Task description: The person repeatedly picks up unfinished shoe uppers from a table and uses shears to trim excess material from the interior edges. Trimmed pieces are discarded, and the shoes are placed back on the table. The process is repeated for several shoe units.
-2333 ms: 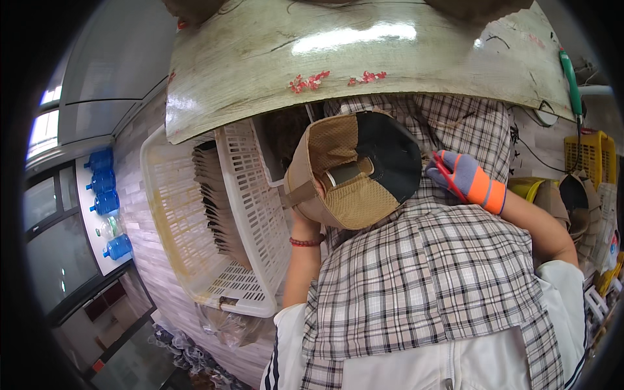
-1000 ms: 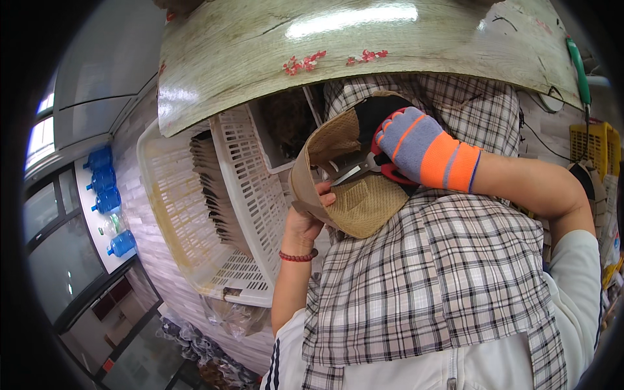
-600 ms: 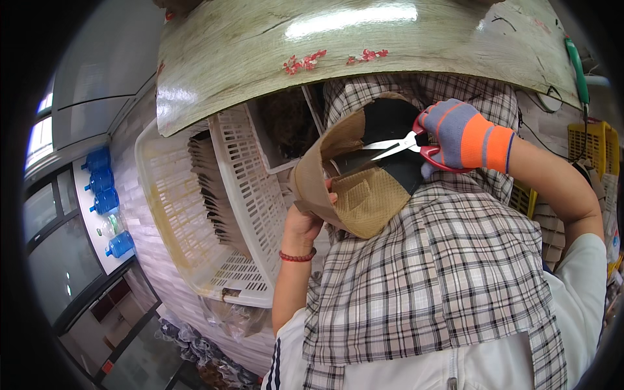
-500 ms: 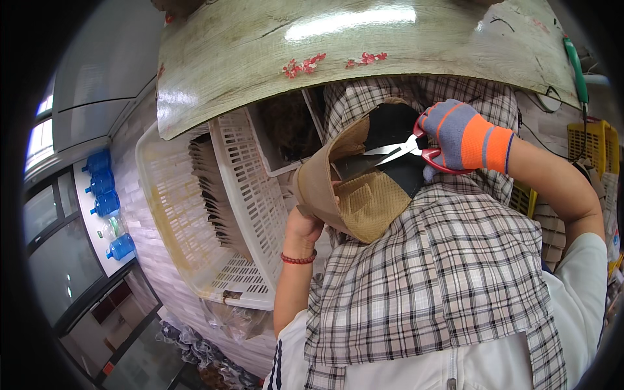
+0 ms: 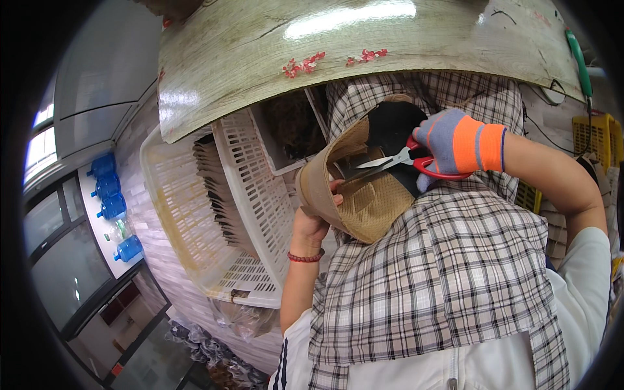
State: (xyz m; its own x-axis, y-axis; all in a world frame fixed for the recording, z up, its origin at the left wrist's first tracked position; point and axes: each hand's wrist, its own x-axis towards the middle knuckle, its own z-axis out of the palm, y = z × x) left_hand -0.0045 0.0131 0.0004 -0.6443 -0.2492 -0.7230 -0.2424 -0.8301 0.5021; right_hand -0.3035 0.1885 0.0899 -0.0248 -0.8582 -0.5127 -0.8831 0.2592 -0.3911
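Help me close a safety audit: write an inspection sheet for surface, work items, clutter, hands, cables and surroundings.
Surface: wood-grain tabletop with red flower marks.
Work items: tan-and-black cap-shaped piece; red-handled scissors, blades inside it.
Clutter: white basket holding stacked tan pieces.
Hands: bare left hand grips the piece's edge; gloved right hand holds the scissors.
Cables: dark cord below the green tool, right.
Surroundings: blue jugs, left.
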